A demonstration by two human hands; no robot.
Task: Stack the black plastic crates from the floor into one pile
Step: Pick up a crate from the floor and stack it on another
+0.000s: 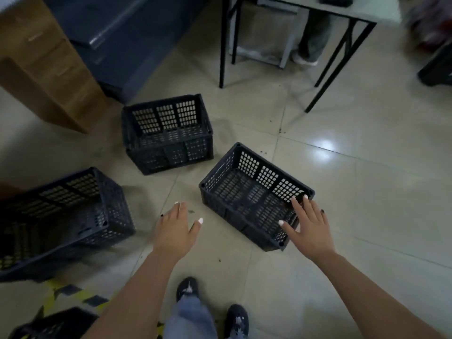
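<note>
Black slotted plastic crates stand on the tiled floor. A low single crate (247, 189) sits in the middle, turned at an angle. My right hand (307, 226) hovers over its near right corner, fingers spread and empty. My left hand (175, 228) is open above bare floor to the left of that crate, apart from it. A taller stack of two crates (168, 138) stands behind, nearer the cabinets. Another tall crate stack (61, 216) is at the left edge. Part of one more crate (56, 324) shows at the bottom left.
A black-legged table (330, 11) stands at the back with another person's legs (310, 42) behind it. Dark cabinets (117, 37) and a wooden unit (41, 64) fill the back left. Yellow-black floor tape (73, 294) lies at the lower left. My feet (212, 304) are at the bottom.
</note>
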